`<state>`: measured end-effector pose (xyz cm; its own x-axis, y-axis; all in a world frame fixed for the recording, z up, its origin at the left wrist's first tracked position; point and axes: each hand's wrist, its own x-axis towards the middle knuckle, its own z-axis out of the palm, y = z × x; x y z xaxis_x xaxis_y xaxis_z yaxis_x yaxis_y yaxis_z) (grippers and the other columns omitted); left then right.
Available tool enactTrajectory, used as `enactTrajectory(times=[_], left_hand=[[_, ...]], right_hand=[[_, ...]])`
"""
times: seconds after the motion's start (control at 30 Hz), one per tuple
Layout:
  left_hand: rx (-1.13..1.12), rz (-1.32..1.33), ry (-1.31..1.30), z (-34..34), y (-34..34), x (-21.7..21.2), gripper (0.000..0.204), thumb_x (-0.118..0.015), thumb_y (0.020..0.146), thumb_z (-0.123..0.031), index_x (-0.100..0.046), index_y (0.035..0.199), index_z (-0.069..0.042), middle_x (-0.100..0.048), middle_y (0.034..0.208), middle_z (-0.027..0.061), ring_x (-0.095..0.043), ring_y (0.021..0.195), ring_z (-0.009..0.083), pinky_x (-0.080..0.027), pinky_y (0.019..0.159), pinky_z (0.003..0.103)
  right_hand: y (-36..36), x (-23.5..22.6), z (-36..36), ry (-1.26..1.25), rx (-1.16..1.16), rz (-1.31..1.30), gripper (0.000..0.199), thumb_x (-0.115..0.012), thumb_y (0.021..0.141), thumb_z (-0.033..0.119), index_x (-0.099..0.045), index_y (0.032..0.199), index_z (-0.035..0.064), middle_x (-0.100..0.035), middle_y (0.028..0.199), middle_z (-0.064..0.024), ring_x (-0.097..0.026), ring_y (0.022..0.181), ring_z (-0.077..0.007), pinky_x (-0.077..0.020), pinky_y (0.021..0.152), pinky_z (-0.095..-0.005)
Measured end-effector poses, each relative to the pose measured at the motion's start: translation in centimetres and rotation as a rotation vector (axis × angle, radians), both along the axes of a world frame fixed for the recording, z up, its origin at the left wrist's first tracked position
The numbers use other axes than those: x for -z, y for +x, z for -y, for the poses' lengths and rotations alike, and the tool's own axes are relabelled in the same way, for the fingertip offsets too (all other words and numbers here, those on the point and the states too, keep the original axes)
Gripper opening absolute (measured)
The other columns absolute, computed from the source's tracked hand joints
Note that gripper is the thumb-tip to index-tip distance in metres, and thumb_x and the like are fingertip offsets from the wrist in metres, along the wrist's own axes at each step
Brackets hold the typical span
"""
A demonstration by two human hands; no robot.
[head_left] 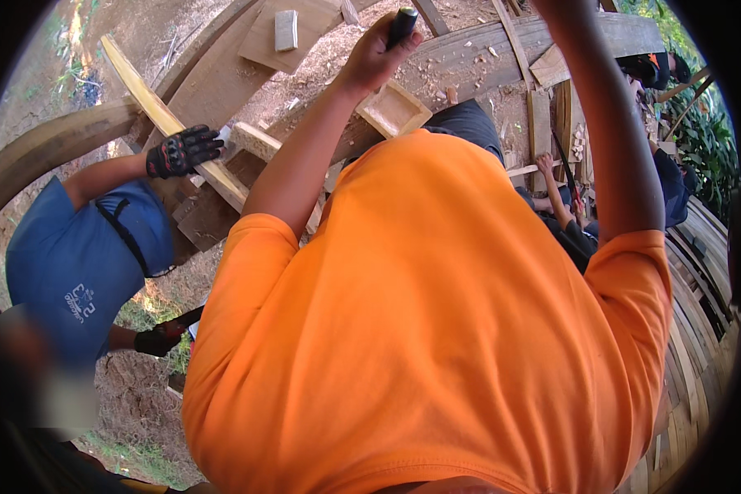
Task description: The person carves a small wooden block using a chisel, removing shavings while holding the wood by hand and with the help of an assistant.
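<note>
My left hand (376,56) is closed around the black handle (402,27) of a tool whose other end is hidden. Near my lap, just below that hand, lies a square wooden piece (393,109) with a shallow hollow and a raised rim. My right arm (605,107) reaches up past the top edge, so the hand itself is out of the picture. Between my arms runs a large curved plank (461,70) strewn with wood chips.
At left a co-worker in blue rests a black-gloved hand (183,151) on a long curved wood strip (140,86). A small pale block (286,30) sits on a board (263,49). Another person's hand (545,163) is at right, near stacked planks (692,354).
</note>
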<state>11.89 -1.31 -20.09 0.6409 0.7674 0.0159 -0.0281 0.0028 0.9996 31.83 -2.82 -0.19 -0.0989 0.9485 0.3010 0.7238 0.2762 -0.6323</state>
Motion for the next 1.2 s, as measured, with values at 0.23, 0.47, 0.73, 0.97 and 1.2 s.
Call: enactTrajectory(times=[0.23,0.47,0.73,0.97,1.2], left_hand=[[-0.027,0.03,-0.052,1.5,2.4,-1.4,0.029,-0.072,0.1,-0.031,-0.063,0.113,-0.006,-0.064,0.095,-0.002,-0.058,0.091,0.0081,-0.048,0.085,0.027],[-0.064,0.044,-0.071,3.4,4.0,-3.5,0.025,-0.074,0.099,-0.03,-0.063,0.106,-0.008,-0.061,0.088,-0.0047,-0.053,0.083,0.0067,-0.046,0.076,0.026],[-0.301,0.317,-0.148,4.8,4.7,-7.5,0.017,-0.067,0.102,-0.025,-0.062,0.095,-0.011,-0.057,0.073,-0.0033,-0.053,0.066,0.0069,-0.046,0.063,0.024],[-0.404,0.464,-0.195,5.1,2.3,-8.2,0.012,-0.067,0.101,-0.015,-0.06,0.097,-0.006,-0.057,0.077,0.0023,-0.053,0.071,0.0114,-0.048,0.069,0.029],[-0.36,0.436,-0.234,6.1,3.1,-7.3,0.013,-0.065,0.103,-0.015,-0.057,0.097,-0.006,-0.056,0.078,0.0016,-0.053,0.073,0.0112,-0.047,0.071,0.03]], right_hand=[[0.9,0.2,1.2,-0.011,-0.024,0.121,0.047,-0.057,0.103,0.024,-0.053,0.145,0.0041,-0.068,0.108,-0.0212,-0.067,0.097,-0.0329,-0.0537,0.084,-0.0383],[4.5,0.0,2.3,-0.073,0.094,-0.155,0.046,-0.051,0.109,0.021,-0.048,0.151,0.0024,-0.064,0.138,-0.0207,-0.063,0.124,-0.0289,-0.0455,0.108,-0.0376],[8.3,15.9,11.0,-0.505,0.23,-0.09,0.055,-0.066,0.097,0.026,-0.053,0.15,0.0228,-0.071,0.117,-0.0248,-0.071,0.103,-0.0391,-0.0548,0.091,-0.0465],[7.3,21.6,16.0,-0.347,0.224,-0.022,0.052,-0.07,0.092,0.02,-0.059,0.143,0.0193,-0.068,0.121,-0.0224,-0.064,0.113,-0.0443,-0.0524,0.096,-0.0482],[4.8,18.9,16.1,-0.311,0.239,-0.097,0.047,-0.076,0.089,0.022,-0.065,0.134,0.0118,-0.066,0.12,-0.0192,-0.065,0.111,-0.039,-0.0525,0.098,-0.0448]])
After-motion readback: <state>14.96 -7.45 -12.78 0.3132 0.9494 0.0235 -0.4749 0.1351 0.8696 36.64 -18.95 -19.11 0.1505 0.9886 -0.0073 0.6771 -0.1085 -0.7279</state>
